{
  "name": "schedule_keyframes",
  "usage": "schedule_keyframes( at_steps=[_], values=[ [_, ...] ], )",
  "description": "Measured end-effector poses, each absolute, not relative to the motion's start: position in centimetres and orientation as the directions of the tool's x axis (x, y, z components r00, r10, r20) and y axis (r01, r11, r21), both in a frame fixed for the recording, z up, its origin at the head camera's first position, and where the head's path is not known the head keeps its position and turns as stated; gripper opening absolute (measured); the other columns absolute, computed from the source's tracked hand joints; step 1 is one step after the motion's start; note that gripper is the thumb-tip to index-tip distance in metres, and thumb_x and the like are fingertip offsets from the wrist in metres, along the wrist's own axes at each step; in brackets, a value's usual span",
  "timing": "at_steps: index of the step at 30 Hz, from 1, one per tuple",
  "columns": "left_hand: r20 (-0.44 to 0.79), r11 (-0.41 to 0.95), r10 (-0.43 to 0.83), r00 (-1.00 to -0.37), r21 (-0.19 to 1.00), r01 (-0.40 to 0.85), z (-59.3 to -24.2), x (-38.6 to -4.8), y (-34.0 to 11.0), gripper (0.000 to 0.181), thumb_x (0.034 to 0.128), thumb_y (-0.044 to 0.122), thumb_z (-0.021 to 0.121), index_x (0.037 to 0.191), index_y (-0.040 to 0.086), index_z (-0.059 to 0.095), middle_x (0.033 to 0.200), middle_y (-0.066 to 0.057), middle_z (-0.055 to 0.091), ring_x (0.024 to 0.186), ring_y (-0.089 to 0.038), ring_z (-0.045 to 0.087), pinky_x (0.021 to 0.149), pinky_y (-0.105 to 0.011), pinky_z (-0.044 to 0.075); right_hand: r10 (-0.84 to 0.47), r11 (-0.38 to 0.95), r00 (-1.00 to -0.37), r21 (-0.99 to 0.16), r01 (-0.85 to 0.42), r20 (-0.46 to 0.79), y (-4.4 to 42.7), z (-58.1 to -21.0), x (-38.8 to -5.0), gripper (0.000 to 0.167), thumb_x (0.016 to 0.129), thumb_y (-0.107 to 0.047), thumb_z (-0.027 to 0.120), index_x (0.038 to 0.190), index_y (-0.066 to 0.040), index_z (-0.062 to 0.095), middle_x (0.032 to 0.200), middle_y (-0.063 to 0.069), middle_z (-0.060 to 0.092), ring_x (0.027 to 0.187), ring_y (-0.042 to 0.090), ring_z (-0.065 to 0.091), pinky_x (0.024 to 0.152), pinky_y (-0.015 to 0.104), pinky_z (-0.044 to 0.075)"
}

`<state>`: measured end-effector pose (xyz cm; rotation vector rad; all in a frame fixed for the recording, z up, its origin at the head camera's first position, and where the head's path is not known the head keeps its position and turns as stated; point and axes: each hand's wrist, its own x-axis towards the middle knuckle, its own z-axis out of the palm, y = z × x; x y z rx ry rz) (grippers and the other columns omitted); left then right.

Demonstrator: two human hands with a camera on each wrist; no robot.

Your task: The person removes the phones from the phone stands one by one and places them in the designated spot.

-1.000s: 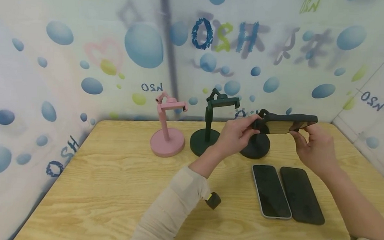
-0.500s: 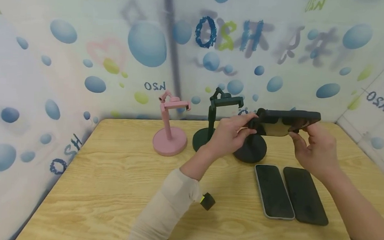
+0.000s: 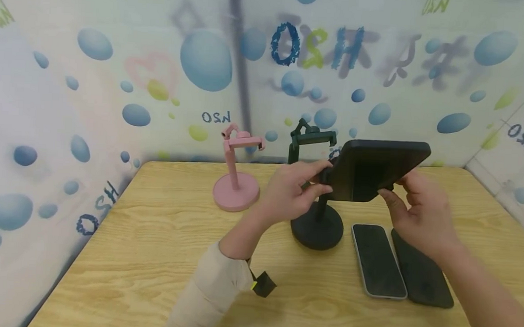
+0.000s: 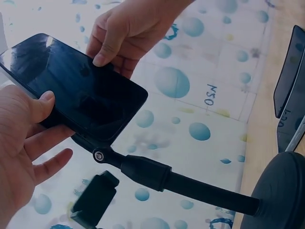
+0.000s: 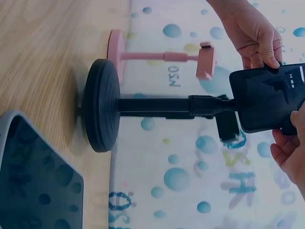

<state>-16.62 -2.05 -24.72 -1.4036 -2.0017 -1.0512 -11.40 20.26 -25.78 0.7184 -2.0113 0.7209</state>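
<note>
A black phone (image 3: 384, 165) sits in the holder of a black phone stand (image 3: 317, 229), screen tilted toward me. My left hand (image 3: 289, 192) pinches the phone and its clamp at the left edge, thumb below. On the lower right edge, the thumb and fingers of my right hand (image 3: 426, 211) pinch the phone. Seen in the left wrist view, the stand's pole (image 4: 209, 193) runs from a joint under the phone to the round base (image 4: 279, 195). Much of the clamp is hidden behind the phone (image 5: 271, 98) in the right wrist view.
A pink phone stand (image 3: 236, 192) and a dark green one (image 3: 313, 137) stand at the back, the green one partly behind my left hand. Two phones lie side by side on the wooden table (image 3: 150, 256): a silver-edged one (image 3: 379, 261) and a black one (image 3: 429, 276).
The black stand has come left and nearer to me. The phone has tilted from nearly edge-on until its screen shows. Both hands have moved left with it, keeping their grip.
</note>
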Motion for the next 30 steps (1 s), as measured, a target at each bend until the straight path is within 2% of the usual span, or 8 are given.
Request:
schedule_keyframes(
  at_steps=[2, 5, 11, 17, 20, 24, 30],
  values=[
    [0.736, 0.169, 0.567, -0.369, 0.335, 0.927, -24.6, -16.3, -2.7, 0.028, 0.0796, 0.004, 0.066, 0.105, -0.006, 0.06, 0.071, -0.005, 0.063, 0.058, -0.008, 0.052, 0.049, -0.016, 0.034, -0.235, 0.637, -0.461, -0.222, -0.738, 0.856, 19.8, -25.7, -11.3, 0.052, 0.09, -0.043, 0.046, 0.094, 0.007, 0.06, 0.081, 0.014, 0.06, 0.071, -0.009, 0.041, 0.069, 0.011, 0.034],
    [0.738, 0.168, 0.559, -0.377, 0.344, 0.924, -24.6, -16.0, -3.5, 0.028, 0.0789, 0.003, 0.067, 0.105, -0.006, 0.06, 0.068, -0.004, 0.062, 0.052, -0.007, 0.045, 0.047, -0.018, 0.033, -0.245, 0.59, -0.453, -0.239, -0.771, 0.857, 19.1, -25.7, -11.3, 0.05, 0.09, -0.04, 0.048, 0.095, 0.008, 0.061, 0.084, 0.015, 0.06, 0.089, -0.008, 0.049, 0.081, 0.01, 0.037],
    [0.739, 0.125, 0.551, -0.386, 0.384, 0.915, -25.2, -15.6, -4.8, 0.03, 0.0781, -0.001, 0.066, 0.107, -0.008, 0.059, 0.072, -0.007, 0.065, 0.054, -0.007, 0.05, 0.047, -0.016, 0.034, -0.266, 0.55, -0.471, -0.269, -0.791, 0.841, 18.0, -25.9, -11.2, 0.05, 0.09, -0.04, 0.048, 0.095, 0.008, 0.061, 0.086, 0.015, 0.061, 0.098, -0.008, 0.05, 0.084, 0.01, 0.038],
    [0.743, 0.097, 0.558, -0.37, 0.385, 0.918, -25.1, -15.0, -5.9, 0.034, 0.076, -0.004, 0.067, 0.108, -0.012, 0.057, 0.075, -0.01, 0.064, 0.055, -0.009, 0.05, 0.051, -0.017, 0.039, -0.26, 0.518, -0.454, -0.274, -0.81, 0.852, 17.2, -26.3, -11.4, 0.047, 0.087, -0.039, 0.049, 0.096, 0.006, 0.061, 0.087, 0.014, 0.062, 0.099, -0.004, 0.053, 0.085, 0.01, 0.038],
    [0.742, 0.098, 0.559, -0.37, 0.384, 0.918, -25.0, -14.7, -6.3, 0.032, 0.0762, -0.005, 0.066, 0.106, -0.011, 0.058, 0.076, -0.011, 0.064, 0.056, -0.009, 0.052, 0.053, -0.016, 0.042, -0.275, 0.505, -0.47, -0.29, -0.813, 0.838, 16.9, -26.2, -11.2, 0.045, 0.088, -0.037, 0.049, 0.097, 0.006, 0.061, 0.088, 0.013, 0.062, 0.098, -0.001, 0.055, 0.085, 0.011, 0.039],
    [0.749, 0.11, 0.555, -0.362, 0.366, 0.924, -25.1, -14.5, -6.7, 0.03, 0.0757, -0.005, 0.067, 0.104, -0.01, 0.058, 0.073, -0.01, 0.063, 0.057, -0.009, 0.053, 0.054, -0.015, 0.042, -0.298, 0.496, -0.491, -0.306, -0.812, 0.818, 16.6, -26.1, -10.9, 0.046, 0.089, -0.037, 0.049, 0.099, 0.007, 0.059, 0.089, 0.013, 0.06, 0.1, -0.005, 0.053, 0.085, 0.011, 0.04],
    [0.749, 0.126, 0.558, -0.356, 0.348, 0.929, -25.2, -14.2, -7.1, 0.03, 0.0748, -0.005, 0.068, 0.103, -0.011, 0.058, 0.066, -0.007, 0.061, 0.052, -0.007, 0.049, 0.049, -0.014, 0.038, -0.297, 0.447, -0.452, -0.296, -0.844, 0.841, 16.2, -26.3, -10.9, 0.045, 0.088, -0.035, 0.05, 0.099, 0.007, 0.06, 0.089, 0.013, 0.061, 0.096, 0.003, 0.057, 0.084, 0.012, 0.041]
  ],
)
